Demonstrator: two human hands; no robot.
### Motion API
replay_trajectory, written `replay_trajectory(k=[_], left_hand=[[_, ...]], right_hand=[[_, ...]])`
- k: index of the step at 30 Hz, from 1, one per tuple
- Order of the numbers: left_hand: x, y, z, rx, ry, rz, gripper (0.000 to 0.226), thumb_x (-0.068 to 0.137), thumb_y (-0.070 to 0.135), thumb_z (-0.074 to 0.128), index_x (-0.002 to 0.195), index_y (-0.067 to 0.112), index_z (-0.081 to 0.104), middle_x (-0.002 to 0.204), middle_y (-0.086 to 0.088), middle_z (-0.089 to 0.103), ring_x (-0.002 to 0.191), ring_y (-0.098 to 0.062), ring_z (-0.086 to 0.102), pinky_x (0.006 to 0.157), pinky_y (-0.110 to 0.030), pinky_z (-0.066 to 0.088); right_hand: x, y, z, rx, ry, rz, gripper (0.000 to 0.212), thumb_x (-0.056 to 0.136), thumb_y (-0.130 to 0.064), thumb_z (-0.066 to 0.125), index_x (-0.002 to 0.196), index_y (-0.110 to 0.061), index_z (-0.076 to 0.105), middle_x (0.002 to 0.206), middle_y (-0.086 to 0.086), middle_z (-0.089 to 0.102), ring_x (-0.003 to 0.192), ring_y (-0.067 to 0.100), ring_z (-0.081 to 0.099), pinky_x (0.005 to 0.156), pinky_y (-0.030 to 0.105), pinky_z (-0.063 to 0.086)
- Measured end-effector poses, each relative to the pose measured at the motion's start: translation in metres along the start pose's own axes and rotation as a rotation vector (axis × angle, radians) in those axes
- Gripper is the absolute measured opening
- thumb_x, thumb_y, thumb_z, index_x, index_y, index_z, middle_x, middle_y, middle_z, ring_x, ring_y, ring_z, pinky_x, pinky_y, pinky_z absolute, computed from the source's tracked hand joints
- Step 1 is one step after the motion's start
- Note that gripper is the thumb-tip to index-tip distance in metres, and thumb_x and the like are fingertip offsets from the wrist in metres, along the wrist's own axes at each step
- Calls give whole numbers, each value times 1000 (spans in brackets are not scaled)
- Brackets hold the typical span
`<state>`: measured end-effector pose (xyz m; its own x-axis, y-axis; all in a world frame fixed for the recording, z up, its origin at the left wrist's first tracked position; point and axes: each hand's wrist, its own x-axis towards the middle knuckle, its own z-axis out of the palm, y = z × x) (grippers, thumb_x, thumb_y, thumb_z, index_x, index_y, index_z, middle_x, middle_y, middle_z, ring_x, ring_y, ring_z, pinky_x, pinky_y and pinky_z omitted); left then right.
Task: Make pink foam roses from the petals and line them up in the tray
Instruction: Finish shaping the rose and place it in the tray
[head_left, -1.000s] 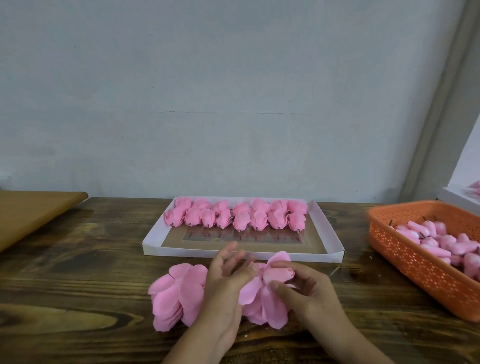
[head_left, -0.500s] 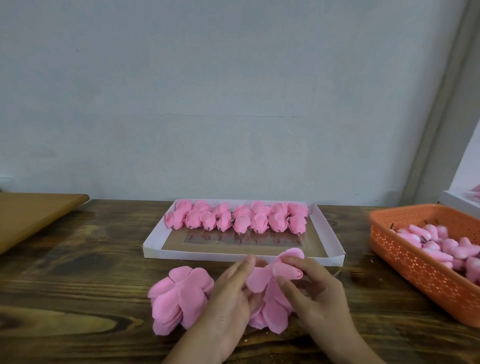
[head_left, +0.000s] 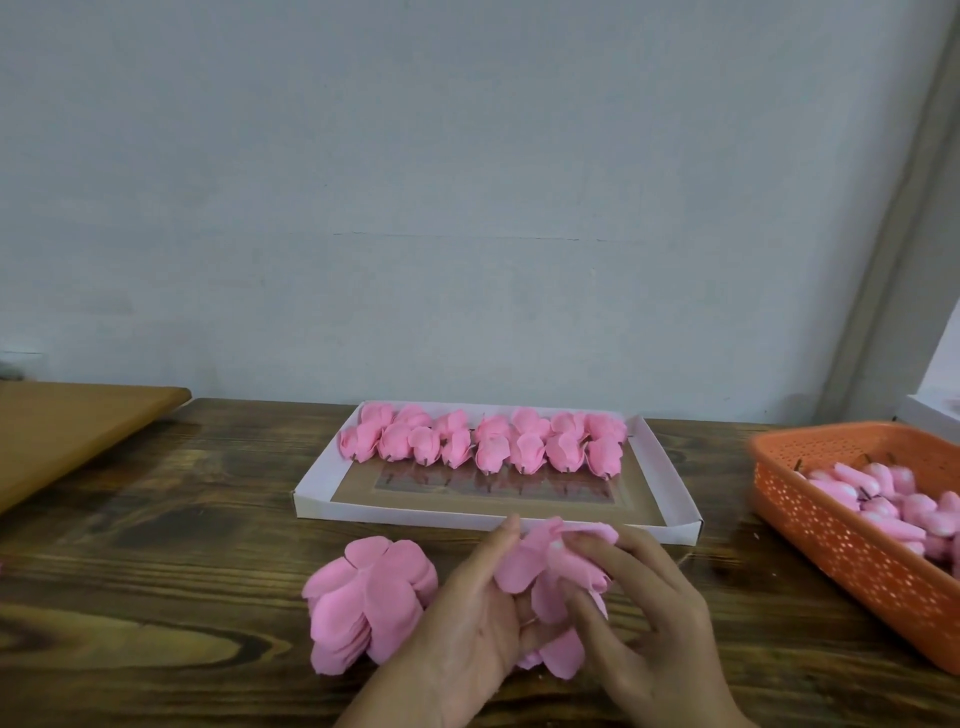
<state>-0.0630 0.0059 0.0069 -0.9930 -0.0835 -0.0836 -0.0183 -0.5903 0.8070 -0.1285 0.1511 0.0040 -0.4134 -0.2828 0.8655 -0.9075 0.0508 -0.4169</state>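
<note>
A pink foam petal piece is between both hands, just in front of the tray. My left hand cups it from the left with fingers stretched along it. My right hand pinches its folded petals from the right, and a pale bud core shows at the fingertips. A stack of flat pink petal pieces lies on the table to the left. The white tray behind holds several finished pink roses in rows at its far side.
An orange perforated basket with several pale pink buds stands at the right. A brown board lies at the far left. The dark wooden table ends at a grey wall behind the tray.
The petals have been folded up tighter around the core between my hands. My right fingers have closed further over them.
</note>
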Motion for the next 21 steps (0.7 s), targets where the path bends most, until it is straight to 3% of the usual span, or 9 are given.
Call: replay_trajectory(k=[3, 8, 12, 15, 18, 21], left_hand=[[-1, 0, 0, 65, 15, -27, 71, 94, 60, 48, 129, 2, 67, 131, -35, 58, 112, -38, 59, 105, -49, 51], [-3, -2, 6, 157, 17, -35, 80, 92, 73, 40, 124, 6, 71, 124, -28, 61, 120, -39, 59, 114, -52, 42], [-6, 5, 13, 158, 10, 52, 67, 94, 62, 49, 130, 9, 67, 122, -25, 66, 111, -33, 65, 86, -35, 56], [-7, 7, 11, 110, 36, 80, 60, 89, 51, 68, 135, 13, 62, 127, -25, 67, 125, -45, 59, 84, -40, 53], [-12, 10, 18, 199, -35, 130, 56, 94, 52, 57, 127, 6, 61, 112, -31, 63, 97, -39, 58, 61, -33, 35], [-13, 8, 19, 311, -63, 200, 42, 102, 49, 44, 109, 13, 65, 102, -30, 60, 88, -31, 56, 62, -28, 35]], right_hand=[[-1, 2, 0, -21, 46, -8, 38, 70, 4, 72, 104, -13, 75, 108, -8, 65, 101, 5, 65, 85, 12, 47], [0, 2, -1, -24, 59, -5, 40, 71, 5, 71, 106, -14, 75, 112, -3, 67, 104, 7, 66, 87, 12, 47], [-2, 0, 2, -7, 26, 8, 40, 70, 2, 72, 105, -16, 73, 108, -3, 68, 102, 1, 65, 85, 10, 47], [-6, 1, 4, 6, -2, 37, 36, 70, -1, 73, 104, -12, 75, 108, -4, 69, 102, 0, 65, 82, 12, 50], [-8, 2, 5, 9, -20, 90, 37, 72, -5, 73, 107, -18, 74, 108, -7, 68, 100, 0, 66, 80, 15, 52], [-8, 2, 5, 4, -65, 141, 40, 74, -9, 72, 109, -30, 72, 109, -18, 64, 95, 0, 66, 77, 16, 52]])
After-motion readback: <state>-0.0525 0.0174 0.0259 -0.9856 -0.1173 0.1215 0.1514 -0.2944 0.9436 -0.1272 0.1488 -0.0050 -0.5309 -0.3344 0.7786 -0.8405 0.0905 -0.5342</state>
